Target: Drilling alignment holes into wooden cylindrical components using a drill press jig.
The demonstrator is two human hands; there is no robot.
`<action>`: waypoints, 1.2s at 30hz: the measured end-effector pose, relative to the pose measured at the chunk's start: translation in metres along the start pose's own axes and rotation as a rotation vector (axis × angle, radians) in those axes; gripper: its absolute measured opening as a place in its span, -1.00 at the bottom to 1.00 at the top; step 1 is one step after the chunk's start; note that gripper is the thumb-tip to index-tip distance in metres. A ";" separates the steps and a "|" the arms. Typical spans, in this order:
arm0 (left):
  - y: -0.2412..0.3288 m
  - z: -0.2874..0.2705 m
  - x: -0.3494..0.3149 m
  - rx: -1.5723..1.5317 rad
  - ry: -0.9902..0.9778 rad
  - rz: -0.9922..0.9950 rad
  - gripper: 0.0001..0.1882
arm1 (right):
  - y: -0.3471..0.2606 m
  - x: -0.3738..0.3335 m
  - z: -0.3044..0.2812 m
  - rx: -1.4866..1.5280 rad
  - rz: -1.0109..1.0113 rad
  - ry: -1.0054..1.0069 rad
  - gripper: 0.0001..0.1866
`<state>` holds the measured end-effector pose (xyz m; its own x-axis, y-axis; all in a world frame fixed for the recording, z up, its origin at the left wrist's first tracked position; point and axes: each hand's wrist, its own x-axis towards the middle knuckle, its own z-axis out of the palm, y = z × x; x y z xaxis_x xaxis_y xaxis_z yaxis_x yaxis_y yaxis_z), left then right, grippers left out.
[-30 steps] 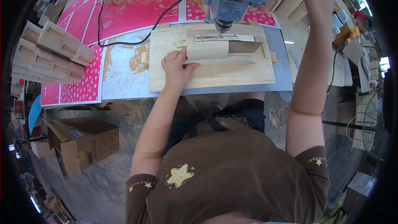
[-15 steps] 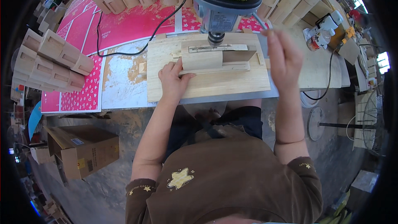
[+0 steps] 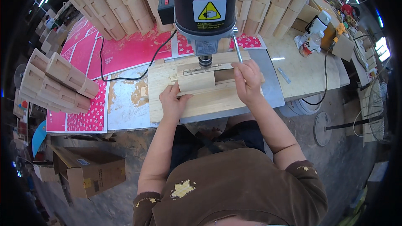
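Observation:
A drill press (image 3: 204, 12) stands over a flat wooden board (image 3: 201, 108). Its chuck (image 3: 204, 61) is right above a pale wooden block (image 3: 196, 82) with a curved face, which sits in a jig on the board. My left hand (image 3: 172, 101) holds the block at its left end, fingers against the end and thumb along the near side. Wrapped round the end of the metal feed lever (image 3: 238, 49) is my right hand (image 3: 248, 81), closed, in front of the jig's right part. The bit's tip cannot be made out.
Stacked wooden blocks (image 3: 125, 4) line the back, with another stack (image 3: 58, 81) at the left. A black cable (image 3: 125, 78) crosses the pink sheet (image 3: 130, 54). Bottles (image 3: 312, 42) stand at right; a cardboard box (image 3: 94, 171) is on the floor.
My right hand has swung left and down, bringing the lever with it toward me. My left hand stays on the block. The whole view has tilted, showing more of the drill press.

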<state>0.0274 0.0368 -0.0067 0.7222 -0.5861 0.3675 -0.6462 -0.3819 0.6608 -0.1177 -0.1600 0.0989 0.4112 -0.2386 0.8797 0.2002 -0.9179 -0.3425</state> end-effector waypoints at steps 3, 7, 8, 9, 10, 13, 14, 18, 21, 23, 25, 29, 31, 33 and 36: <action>-0.003 0.001 -0.001 0.018 -0.001 -0.013 -0.34 | -0.014 0.047 -0.020 -0.017 -0.101 0.054 -0.93; 0.008 0.010 0.002 0.192 0.019 0.032 -0.37 | -0.006 0.139 -0.018 -0.145 0.202 -0.080 -0.79; 0.014 0.016 0.003 0.184 0.058 0.093 -0.37 | 0.002 0.158 -0.007 -0.244 0.249 -0.079 -0.77; 0.021 0.024 0.005 0.215 0.085 0.122 -0.36 | 0.009 0.172 0.003 -0.315 0.250 -0.068 -0.75; 0.026 0.028 0.005 0.238 0.066 0.135 -0.36 | 0.016 0.180 0.008 -0.313 0.233 -0.077 -0.75; 0.029 0.030 0.006 0.218 0.074 0.108 -0.35 | 0.027 0.181 0.009 -0.338 0.136 -0.066 -0.75; 0.029 0.029 0.005 0.217 0.014 0.060 -0.35 | 0.024 0.173 0.004 -0.263 0.182 -0.099 -0.72; 0.027 0.027 0.005 0.171 0.019 0.098 -0.36 | -0.009 0.130 -0.029 -0.034 0.163 -0.125 -0.73; 0.029 0.026 0.005 0.165 0.023 0.095 -0.37 | -0.033 0.085 -0.037 0.027 0.262 -0.136 -0.83; 0.030 0.027 0.005 0.170 0.052 0.104 -0.38 | -0.034 0.053 -0.030 0.036 0.250 -0.089 -0.86; 0.030 0.027 0.005 0.159 0.039 0.107 -0.38 | -0.022 0.026 -0.018 0.029 0.178 -0.040 -0.90; 0.025 0.029 0.004 0.176 0.044 0.123 -0.37 | 0.007 -0.009 0.012 -0.011 -0.051 0.059 -0.96; 0.023 0.030 0.004 0.186 0.057 0.140 -0.36 | 0.016 -0.016 0.019 0.023 -0.035 0.075 -0.94; 0.022 0.032 0.004 0.195 0.073 0.162 -0.36 | 0.016 -0.015 0.019 0.051 -0.047 0.087 -0.92; 0.022 0.032 0.003 0.209 0.108 0.187 -0.36 | 0.004 0.005 0.005 0.020 -0.094 0.082 -0.90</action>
<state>0.0074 0.0037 -0.0113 0.6005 -0.5850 0.5452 -0.7993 -0.4196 0.4302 -0.1100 -0.1632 0.1001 0.3155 -0.1782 0.9320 0.2526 -0.9310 -0.2635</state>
